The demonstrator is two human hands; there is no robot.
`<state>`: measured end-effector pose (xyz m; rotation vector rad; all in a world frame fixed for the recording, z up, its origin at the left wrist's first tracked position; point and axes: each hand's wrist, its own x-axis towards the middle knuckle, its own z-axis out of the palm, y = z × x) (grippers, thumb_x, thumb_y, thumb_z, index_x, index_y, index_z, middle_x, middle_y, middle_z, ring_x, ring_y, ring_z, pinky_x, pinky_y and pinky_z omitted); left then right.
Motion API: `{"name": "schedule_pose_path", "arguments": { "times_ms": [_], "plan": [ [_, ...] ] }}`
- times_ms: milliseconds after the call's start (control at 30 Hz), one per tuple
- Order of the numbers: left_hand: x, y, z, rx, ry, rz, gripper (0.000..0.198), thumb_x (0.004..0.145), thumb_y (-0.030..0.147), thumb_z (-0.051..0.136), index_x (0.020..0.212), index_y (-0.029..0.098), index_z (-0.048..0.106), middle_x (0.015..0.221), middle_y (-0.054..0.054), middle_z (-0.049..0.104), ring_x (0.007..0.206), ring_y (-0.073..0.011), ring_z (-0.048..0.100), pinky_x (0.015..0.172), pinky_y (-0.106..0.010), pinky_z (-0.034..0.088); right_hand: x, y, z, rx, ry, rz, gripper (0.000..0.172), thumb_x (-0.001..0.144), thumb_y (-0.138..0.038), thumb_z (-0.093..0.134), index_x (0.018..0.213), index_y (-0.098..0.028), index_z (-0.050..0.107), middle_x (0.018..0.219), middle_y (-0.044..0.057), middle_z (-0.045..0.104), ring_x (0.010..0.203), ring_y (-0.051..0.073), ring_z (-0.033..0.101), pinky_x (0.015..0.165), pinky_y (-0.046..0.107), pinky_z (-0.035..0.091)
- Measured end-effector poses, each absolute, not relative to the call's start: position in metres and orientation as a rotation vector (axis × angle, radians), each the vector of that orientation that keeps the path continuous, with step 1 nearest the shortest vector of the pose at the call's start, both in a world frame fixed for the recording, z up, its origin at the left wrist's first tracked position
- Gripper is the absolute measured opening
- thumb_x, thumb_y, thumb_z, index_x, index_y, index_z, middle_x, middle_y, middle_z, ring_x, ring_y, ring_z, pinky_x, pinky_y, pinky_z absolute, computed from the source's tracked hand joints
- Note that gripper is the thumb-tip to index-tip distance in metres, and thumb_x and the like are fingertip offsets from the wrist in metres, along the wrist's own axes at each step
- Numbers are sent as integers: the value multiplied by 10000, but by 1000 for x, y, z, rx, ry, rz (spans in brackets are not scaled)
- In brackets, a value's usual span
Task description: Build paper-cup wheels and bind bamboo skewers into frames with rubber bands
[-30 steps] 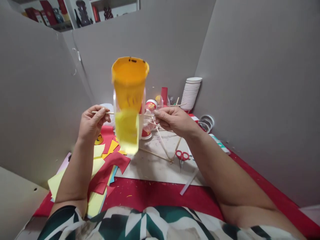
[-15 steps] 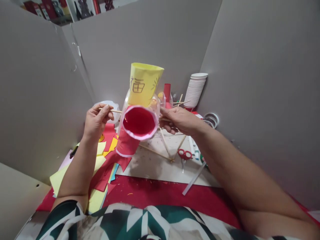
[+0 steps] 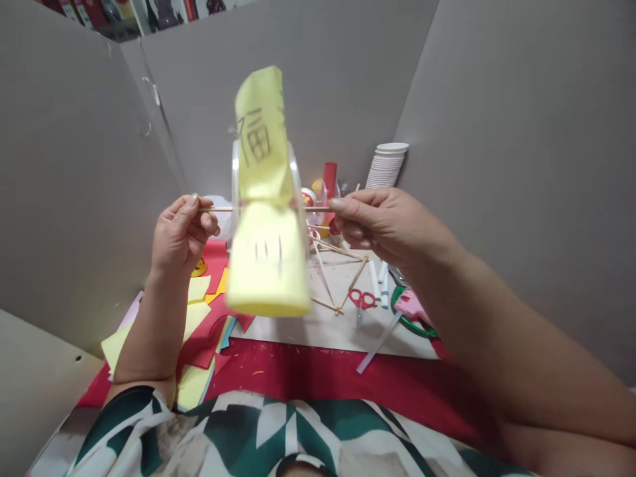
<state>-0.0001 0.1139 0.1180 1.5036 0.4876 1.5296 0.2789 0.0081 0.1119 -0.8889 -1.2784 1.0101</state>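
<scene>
I hold a thin wooden skewer [image 3: 218, 209] level in front of me, one end pinched in my left hand [image 3: 183, 232], the other in my right hand [image 3: 390, 222]. On the skewer sits a wheel of paper cups inside a clear plastic ring [image 3: 235, 179]. A yellow cup with a black character [image 3: 261, 139] points up. Another yellow cup [image 3: 268, 265] points down toward me, blurred by motion. Both hands are closed on the skewer ends, raised above the table.
Below lie red and yellow paper pieces [image 3: 206, 318], red-handled scissors [image 3: 362, 301], a frame of wooden sticks [image 3: 338, 265], white markers [image 3: 382, 275] and a green ring [image 3: 412, 311]. A stack of white paper cups [image 3: 385, 169] stands at the back right. Grey partition walls [image 3: 521, 146] enclose the desk.
The cup wheel has turned on the skewer: the red cup that faced me is gone from sight, and yellow cups now point up and down. My hands rose slightly.
</scene>
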Motion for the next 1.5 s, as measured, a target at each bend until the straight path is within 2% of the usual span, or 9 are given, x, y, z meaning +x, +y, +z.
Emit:
{"name": "schedule_pose_path", "arguments": {
  "times_ms": [133,267,400,600,867,1000,1233,1333,1500],
  "plan": [
    [-4,111,121,1475,291,1515,179,775,343,851,740,189,765,540,19,634,491,-81,590,504,-182,502,268,15,117,-810,-1185,980,433,685,-398,931,618,-173,567,496,-64,452,411,24,375,356,156,249],
    [-5,115,121,1452,292,1511,189,767,324,866,749,166,763,549,17,634,486,-67,596,504,-160,484,261,25,117,-841,-1102,1080,603,558,-596,944,572,-178,509,462,-72,434,372,11,324,326,148,227],
    [-6,120,120,1442,309,1515,185,768,329,856,743,168,769,559,6,651,496,-66,601,522,-161,489,263,26,115,-986,-1224,1125,665,534,-737,885,519,-161,553,372,-44,423,315,21,317,301,159,205],
    [-2,122,115,1435,322,1421,247,715,379,883,741,159,775,562,-5,663,511,-77,605,531,-176,515,267,23,113,-997,-1198,977,611,488,-649,943,536,-152,591,400,-50,453,344,25,365,317,155,254],
    [1,122,112,1431,346,1387,322,671,416,917,777,142,784,596,-19,694,539,-80,628,557,-178,534,266,23,109,-906,-1077,875,519,428,-465,1005,694,-190,653,539,-52,609,476,59,541,431,155,459],
    [2,124,109,1423,318,1387,323,664,415,927,781,148,789,603,-22,705,540,-79,643,564,-167,546,263,22,111,-861,-1030,860,509,405,-433,1008,706,-196,674,540,-57,623,470,61,543,392,140,428],
    [6,130,104,1443,315,1399,273,708,398,901,776,163,780,651,-30,735,557,-100,670,586,-195,574,263,29,104,-964,-1077,918,602,445,-657,945,551,-161,620,404,-43,518,318,34,430,299,128,329],
    [10,127,104,1420,322,1358,316,672,415,924,772,149,785,617,-28,725,537,-97,662,572,-191,577,263,31,102,-958,-1075,894,593,442,-635,954,529,-153,619,390,-45,501,300,22,392,294,128,315],
    [15,126,101,1381,333,1364,377,633,457,943,745,143,766,642,-36,745,524,-102,663,546,-192,576,266,35,99,-918,-1079,806,559,470,-610,949,537,-169,612,417,-44,511,328,38,423,302,142,335]
  ]
}}
